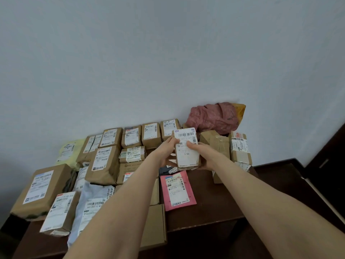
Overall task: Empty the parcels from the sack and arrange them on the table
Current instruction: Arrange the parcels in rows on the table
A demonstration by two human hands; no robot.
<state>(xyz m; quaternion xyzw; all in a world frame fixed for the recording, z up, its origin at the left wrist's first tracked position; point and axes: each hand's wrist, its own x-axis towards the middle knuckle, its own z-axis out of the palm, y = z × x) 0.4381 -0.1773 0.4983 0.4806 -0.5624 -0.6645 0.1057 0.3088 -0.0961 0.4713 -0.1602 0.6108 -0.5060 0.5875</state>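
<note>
Small brown labelled cardboard parcel (187, 150), one, gripped above dark wooden desk (205, 212) by curled fingers of left hand (168, 153) and right hand (207, 156); beyond, roughly a dozen brown boxes (104, 165), one pink mailer (177, 189), one crumpled red sack (212, 116).

Card, paper, plastic and dark wood

The small parcel (187, 157) I hold is matt brown card under a smooth white paper label (185, 135). At 6 o'clock of it lies a pink mailer (178, 190) of smooth plastic. At 1 o'clock is the sack (212, 117), crinkled and dull. The table (214, 202) is dark wood with a faint sheen.
</note>
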